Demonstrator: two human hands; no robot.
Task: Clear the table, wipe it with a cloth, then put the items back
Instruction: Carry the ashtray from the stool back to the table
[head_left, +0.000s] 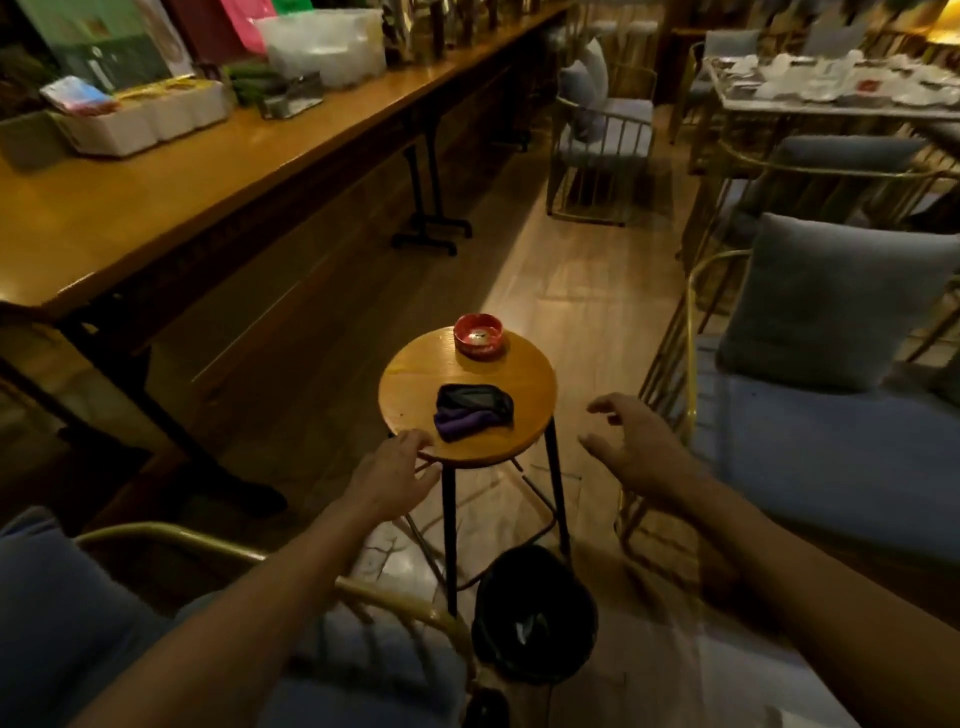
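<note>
Bin (535, 613), black, on the floor nearest the viewer, beside the legs of the round table (410, 395). Left hand (395, 467): fingers relaxed and slightly spread, tips resting on the table's near rim, gripping nothing. Right hand (628, 441): held in the air just off the table's right side, fingers loosely spread and a little bent, touching nothing. On the wooden top, toward the near side, a folded purple cloth (462, 423); a black pouch-like item (475, 399) lies on it, kind not clear. At the far edge of the top sits a red ashtray (478, 336), apart from the cloth. Right: blue-cushioned bench (831, 457) with a grey pillow (836, 306). Left and farther: long wooden counter (171, 208) carrying boxes and packets. Far right: marble-topped table (831, 104) with white clutter, blurred.
</note>
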